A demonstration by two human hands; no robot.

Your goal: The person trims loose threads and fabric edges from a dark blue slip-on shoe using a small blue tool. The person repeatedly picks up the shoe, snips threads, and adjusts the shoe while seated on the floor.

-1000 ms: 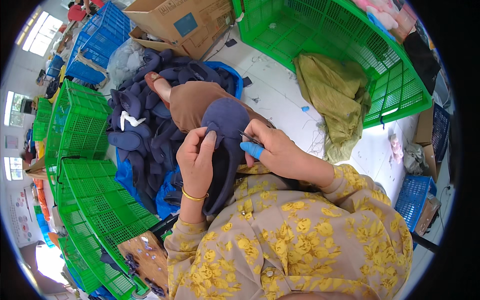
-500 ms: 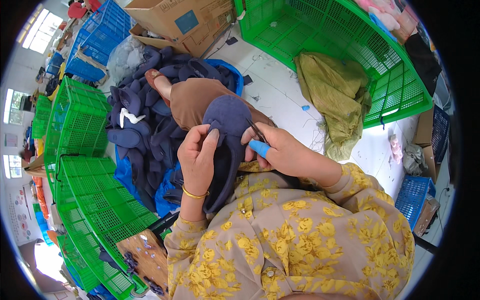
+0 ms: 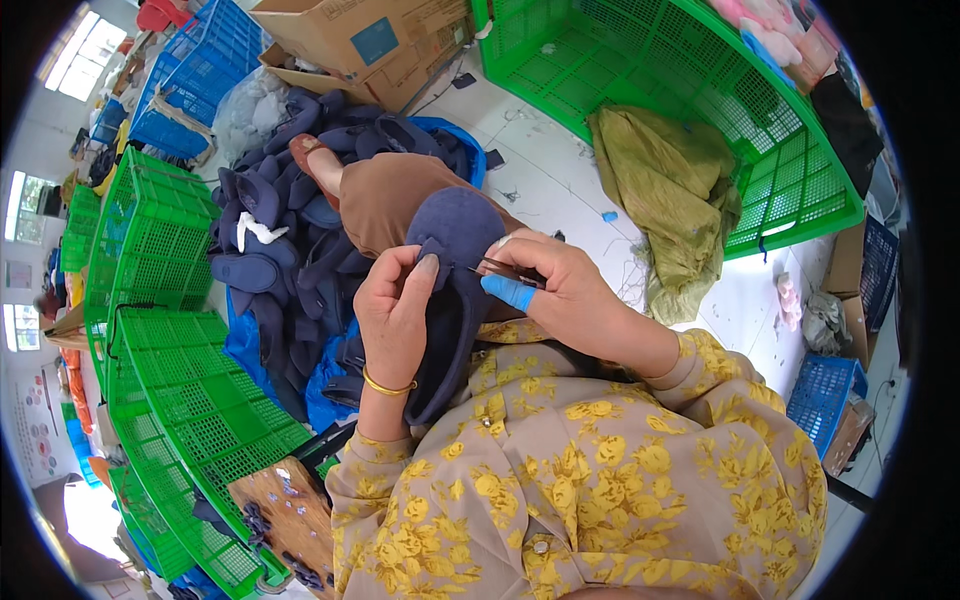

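Over my lap lies a navy fabric slipper [image 3: 455, 225], its rounded end facing away from me and a strap-like edge hanging toward my body. The thumb and fingers of my left hand [image 3: 393, 310] pinch a small navy fabric piece, which looks like a bow, against the slipper. My right hand [image 3: 560, 290], with blue tape round one finger, closes on slim dark thread snips [image 3: 520, 272]. Their tip points left at the slipper, close beside the pinched piece. The far ends of the right fingers are partly hidden behind the slipper.
A heap of navy slippers [image 3: 270, 265] lies on blue sheeting at the left. Green crates [image 3: 190, 390] stand left of me, and a large green crate [image 3: 650, 60] at the back right with an olive sack [image 3: 665, 190]. A wooden board [image 3: 290, 515] at lower left bears small dark pieces.
The snips have swung from pointing up and away to lying nearly level, their tip now lower. My right hand has turned slightly; the left keeps its pinch.
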